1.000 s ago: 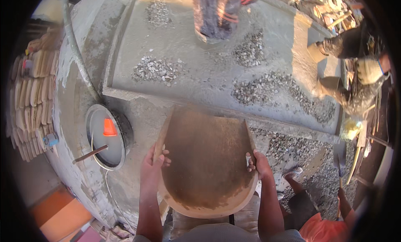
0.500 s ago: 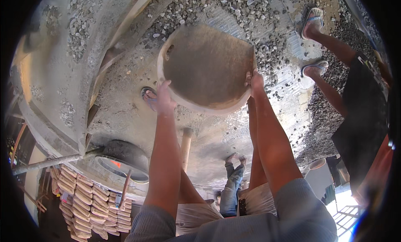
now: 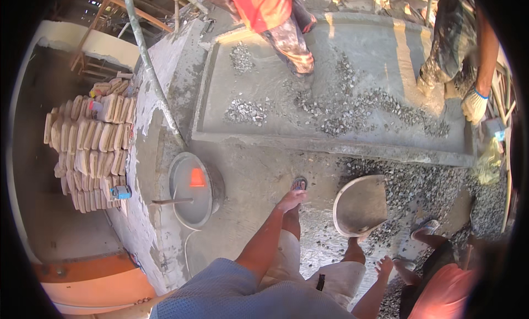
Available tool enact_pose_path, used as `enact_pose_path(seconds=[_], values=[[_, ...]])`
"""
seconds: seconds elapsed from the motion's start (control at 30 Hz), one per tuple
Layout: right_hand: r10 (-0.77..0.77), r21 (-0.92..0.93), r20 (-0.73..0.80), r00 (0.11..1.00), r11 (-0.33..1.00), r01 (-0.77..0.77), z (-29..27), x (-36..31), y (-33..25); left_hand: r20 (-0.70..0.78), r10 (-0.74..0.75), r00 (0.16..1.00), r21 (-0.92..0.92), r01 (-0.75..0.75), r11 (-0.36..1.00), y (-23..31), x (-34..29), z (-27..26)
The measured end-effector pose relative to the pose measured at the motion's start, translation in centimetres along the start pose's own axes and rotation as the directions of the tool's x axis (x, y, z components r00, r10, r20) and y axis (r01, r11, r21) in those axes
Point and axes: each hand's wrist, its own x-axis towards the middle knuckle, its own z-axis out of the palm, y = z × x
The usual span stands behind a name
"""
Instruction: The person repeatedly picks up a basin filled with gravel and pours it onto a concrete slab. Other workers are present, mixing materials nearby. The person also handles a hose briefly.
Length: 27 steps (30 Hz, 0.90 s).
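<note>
A shallow round pan with one straight side (image 3: pixel 361 206) is ahead and right of me, beside the gravel, its near rim by my right foot. Both my hands are off it. My left hand (image 3: pixel 292 199) hangs over my left foot, empty, with the fingers loosely bent. Low on the right, my right hand (image 3: pixel 384 266) holds nothing, its fingers spread. It is nearest to a co-worker in a pink-red top (image 3: pixel 443 291), apart from the pan.
Ahead, a low-walled trough (image 3: pixel 330 145) holds wet grey mix and gravel; two people work there, one wearing a glove (image 3: pixel 474 106). Left stand a large round tub (image 3: pixel 212 189) with an orange-red thing inside, a slanting pole (image 3: pixel 149 71) and stacked bags (image 3: pixel 91 137). Loose gravel (image 3: pixel 408 192) covers ground.
My hands have let go of the pan, which is now farther off to the right. My arms have dropped apart, and the view has swung to show the trough and the people there.
</note>
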Motion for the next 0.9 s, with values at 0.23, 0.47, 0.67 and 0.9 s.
enact_pose_path(seconds=[0.23,0.47,0.67,0.9], values=[[-0.051,-0.100,0.228,0.972,0.992,0.076,-1.8,-10.0,-1.8,-0.446,-0.357,0.820,-0.466,0.128,0.876,-6.2,-13.7,-21.3],[-0.146,-0.139,0.215,0.966,0.974,0.178,1.4,-18.7,-5.9,-0.379,-0.170,0.910,0.020,0.192,0.981,-19.2,-14.4,-24.1],[-0.265,-0.130,0.203,0.943,0.947,0.294,-2.7,-19.8,-6.5,-0.229,-0.178,0.957,-0.046,0.172,0.984,-10.3,-12.5,-16.0],[-0.164,-0.032,0.106,0.981,0.985,0.168,-9.8,-17.3,0.0,0.034,0.168,0.985,0.000,-0.168,0.986,9.9,-15.5,-10.9]])
